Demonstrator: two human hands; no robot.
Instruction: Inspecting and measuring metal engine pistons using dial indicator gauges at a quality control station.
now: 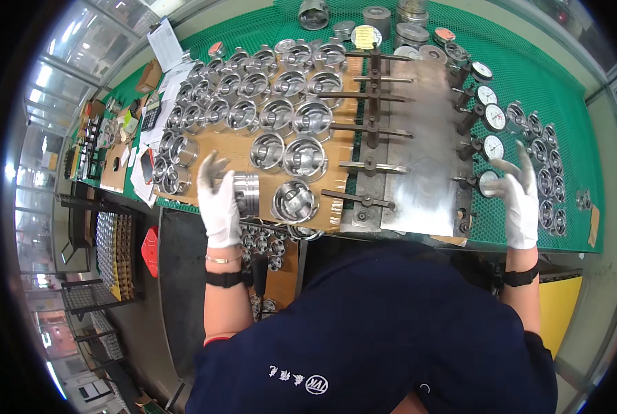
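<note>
My left hand [219,207], in a white glove, is beside a shiny metal piston [247,195] whose grooved side faces up. Its fingers are spread; whether they touch the piston I cannot tell. To the right, another piston [295,201] stands with its hollow end up on a brown board [270,188]. My right hand [519,200], also gloved in white, is raised with fingers apart beside the nearest dial gauge [488,183]. Nothing shows in its grasp. Between my hands lies a flat steel plate [419,200] with clamp bars [367,200] along its left side.
Rows of pistons [277,116] cover the board's far left. More pistons [545,181] stand on the green mat [574,200] at right. Several dial gauges [494,117] line the plate's right side. Metal cylinders [377,22] sit at the back. A red bin [150,252] is at lower left.
</note>
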